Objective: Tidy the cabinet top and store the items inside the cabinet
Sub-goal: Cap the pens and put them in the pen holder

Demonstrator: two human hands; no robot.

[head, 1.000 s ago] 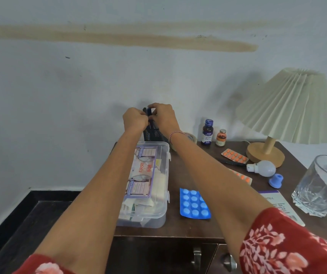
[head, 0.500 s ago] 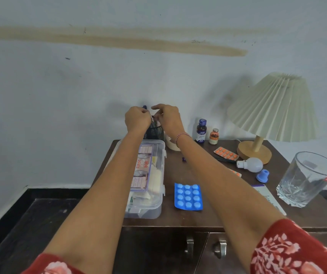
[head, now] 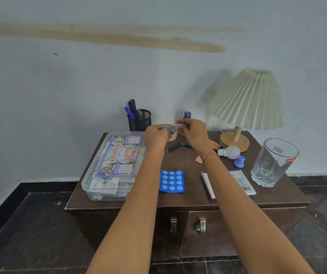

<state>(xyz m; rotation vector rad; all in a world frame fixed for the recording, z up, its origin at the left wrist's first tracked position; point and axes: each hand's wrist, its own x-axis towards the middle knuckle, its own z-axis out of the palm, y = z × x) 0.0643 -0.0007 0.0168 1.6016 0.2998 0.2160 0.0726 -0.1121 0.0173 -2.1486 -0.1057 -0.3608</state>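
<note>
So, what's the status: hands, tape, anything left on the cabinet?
Left hand grips tape roll; right hand beside it, grip unclear. Cabinet doors shut. Pill strip, glass, first-aid box on top.

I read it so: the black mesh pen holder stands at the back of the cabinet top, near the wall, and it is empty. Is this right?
Not empty. The black mesh pen holder stands at the back of the cabinet top, near the wall, and it holds several pens, as the head view shows.
</note>
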